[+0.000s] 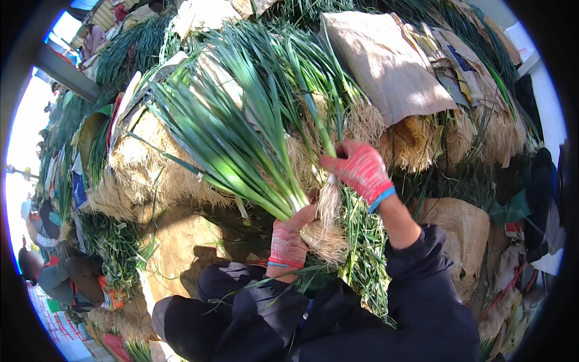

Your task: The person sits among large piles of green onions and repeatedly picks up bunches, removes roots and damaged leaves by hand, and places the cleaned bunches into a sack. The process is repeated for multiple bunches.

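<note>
My left hand (291,237), in a red-and-white knit glove with a blue cuff, grips a bunch of leafy green onions (253,174) near its root end. The leaves fan out up and to the left, and pale roots (326,242) stick out on the right of the fist. My right hand (357,167), gloved alike, is closed around the lower stem of a single green onion (320,120). Its white roots hang below those fingers, just above the roots of the bunch. Behind both hands stands a heap of green onions (294,59), roots facing me.
A woven sack (384,63) covers part of the heap at upper right. Loose leaf trimmings (366,244) lie beside my right forearm, and another sack (454,240) is further right. At left, a person (68,271) sits near more trimmings (113,249). A metal beam (68,70) crosses the upper left.
</note>
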A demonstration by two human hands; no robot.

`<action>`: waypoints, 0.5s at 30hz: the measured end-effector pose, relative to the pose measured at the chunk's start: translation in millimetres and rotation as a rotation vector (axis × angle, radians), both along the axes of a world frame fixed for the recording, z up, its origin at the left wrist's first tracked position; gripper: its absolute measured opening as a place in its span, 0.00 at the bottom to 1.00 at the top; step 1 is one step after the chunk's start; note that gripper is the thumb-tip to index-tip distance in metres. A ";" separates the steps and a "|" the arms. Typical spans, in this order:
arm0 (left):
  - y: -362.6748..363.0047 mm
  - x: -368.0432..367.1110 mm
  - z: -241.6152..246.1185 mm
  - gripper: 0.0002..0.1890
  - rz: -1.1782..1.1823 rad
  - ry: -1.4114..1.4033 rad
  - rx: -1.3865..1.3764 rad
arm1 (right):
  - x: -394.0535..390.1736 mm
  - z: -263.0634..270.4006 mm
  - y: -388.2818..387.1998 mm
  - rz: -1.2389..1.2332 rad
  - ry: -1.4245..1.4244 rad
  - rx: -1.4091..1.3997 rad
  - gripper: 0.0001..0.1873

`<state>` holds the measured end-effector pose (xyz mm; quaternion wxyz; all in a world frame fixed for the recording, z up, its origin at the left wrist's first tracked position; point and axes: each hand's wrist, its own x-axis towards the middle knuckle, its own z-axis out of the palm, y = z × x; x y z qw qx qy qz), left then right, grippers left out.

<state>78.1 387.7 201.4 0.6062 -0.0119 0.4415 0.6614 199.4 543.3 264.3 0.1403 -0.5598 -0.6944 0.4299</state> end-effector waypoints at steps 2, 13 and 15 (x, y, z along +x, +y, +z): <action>0.9 7.2 -10.4 0.19 0.057 0.018 -0.097 | -0.8 -20.7 -22.4 -0.033 0.147 -0.036 0.21; -17.3 -2.6 -22.9 0.25 -0.086 0.087 0.101 | -1.2 -72.9 -22.0 -0.437 1.055 -0.756 0.08; -18.5 -5.6 -23.2 0.25 -0.114 0.033 0.169 | 5.9 -71.1 -29.1 -0.431 0.857 -0.623 0.08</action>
